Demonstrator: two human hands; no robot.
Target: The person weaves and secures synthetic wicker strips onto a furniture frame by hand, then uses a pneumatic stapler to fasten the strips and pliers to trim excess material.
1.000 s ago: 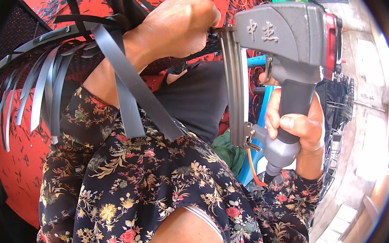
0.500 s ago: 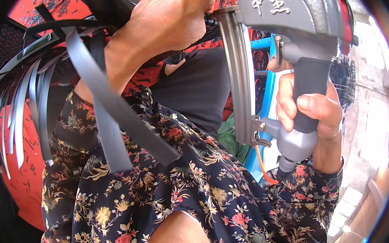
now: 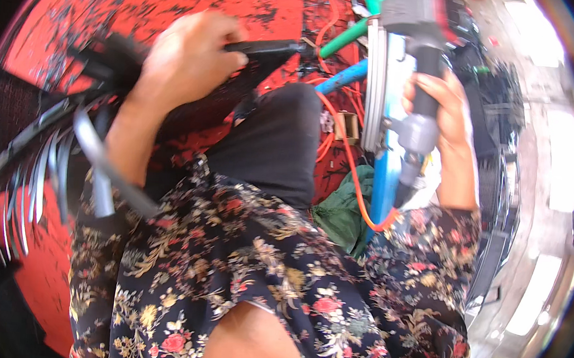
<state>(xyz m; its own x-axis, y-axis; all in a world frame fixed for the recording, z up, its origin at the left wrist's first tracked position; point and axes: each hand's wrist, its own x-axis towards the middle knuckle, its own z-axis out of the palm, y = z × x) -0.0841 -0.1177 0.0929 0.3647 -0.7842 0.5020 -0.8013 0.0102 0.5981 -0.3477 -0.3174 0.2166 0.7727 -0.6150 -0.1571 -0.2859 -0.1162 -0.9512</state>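
My right hand [image 3: 448, 107] is wrapped round the black grip of a grey pneumatic staple gun [image 3: 415, 18], held upright at the right with its long magazine towards my left. An orange air hose [image 3: 351, 163] curves below it. My left hand [image 3: 192, 59], blurred, is closed with thumb and fingers on a black bar [image 3: 266, 46] that runs out to the right. Flat black plastic strips [image 3: 103, 196] hang loose beside my left wrist. More strips [image 3: 39, 185] dangle in a row from a black woven panel [image 3: 5, 113] at the far left.
The red floor [image 3: 266, 4] is strewn with black scraps. A blue bar [image 3: 387, 179] stands beside the gun, with a green tube [image 3: 347, 37] beyond. Green cloth [image 3: 348, 206] and a small cardboard box [image 3: 347, 127] lie near my knee. Dark woven pieces [image 3: 494, 120] are piled at the right.
The staple gun has moved away from me, up and slightly left in the picture. My left hand has shifted left and lower; the bar in it now shows. More floor and hose are visible.
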